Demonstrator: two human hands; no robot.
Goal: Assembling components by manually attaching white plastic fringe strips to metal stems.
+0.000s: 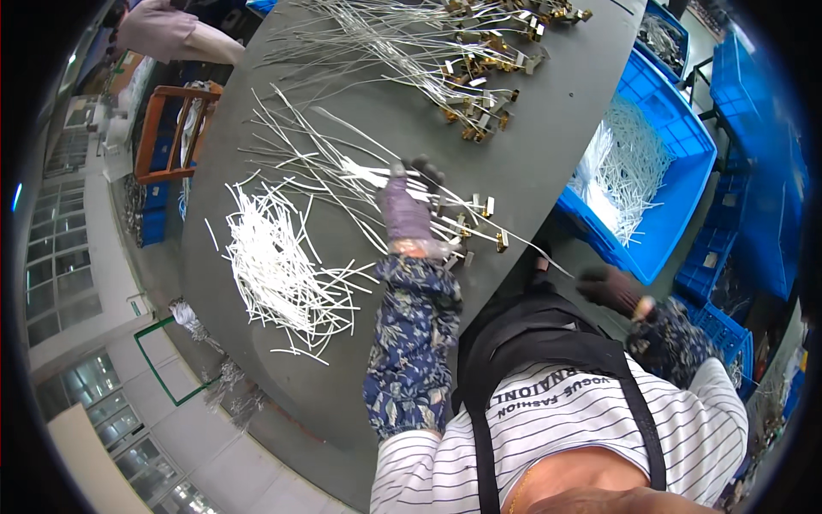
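Note:
My left hand [408, 206], in a purple-grey glove, is closed round a bunch of short white tubes [361, 173] above the dark table. Beneath and beside it lie long thin white wires [330, 201] with small brass-and-white metal parts [502, 240] at their right ends. One wire [548, 259] sticks out past the table edge toward my right hand [608, 289]. That hand wears a dark glove and hangs off the table, apart from the wire's tip; its fingers are too blurred to read. A heap of loose white tubes [282, 261] lies left of my left hand.
Many more wires with metal ends [479, 86] spread over the far part of the table [342, 403]. A blue crate [685, 206] of white tubes stands at the right, other blue crates [706, 257] beyond. At the far left are a wooden chair [158, 137] and another person's arm [184, 34].

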